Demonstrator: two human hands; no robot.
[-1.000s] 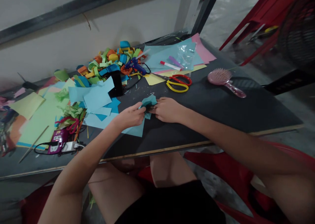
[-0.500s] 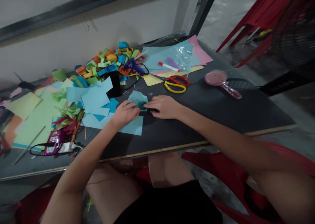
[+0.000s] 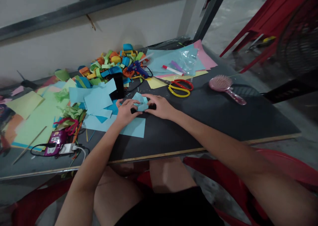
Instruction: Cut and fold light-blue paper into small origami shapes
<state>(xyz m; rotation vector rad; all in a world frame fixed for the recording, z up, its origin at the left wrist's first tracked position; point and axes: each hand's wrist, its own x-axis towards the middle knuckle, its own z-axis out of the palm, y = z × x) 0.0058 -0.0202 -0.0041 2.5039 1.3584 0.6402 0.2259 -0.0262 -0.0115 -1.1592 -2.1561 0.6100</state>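
Note:
A small folded piece of light blue paper (image 3: 140, 102) is between my two hands, on or just above the dark table. My left hand (image 3: 127, 112) grips its left side with thumb and fingers. On the other side my right hand (image 3: 161, 106) pinches the right edge, thumb toward me and fingers behind. Part of the folded paper is hidden by my fingers. Below my left hand lies a flat light blue sheet (image 3: 135, 127). Cut light blue pieces (image 3: 98, 98) lie to the left, beside a black upright object (image 3: 119, 85).
Behind my hands are scissors (image 3: 179, 88), a blue glue gun (image 3: 138, 68), a red-capped marker (image 3: 173, 70) and a heap of colourful folded paper (image 3: 109, 65). A pink hairbrush (image 3: 227, 88) lies right. A purple power strip (image 3: 56, 142) with cables sits left. A fan (image 3: 298, 47) stands far right.
The folded paper was lying flatter under my fingertips; now its sides stand up between both hands. My fingers have moved round to its sides. The view has shifted slightly.

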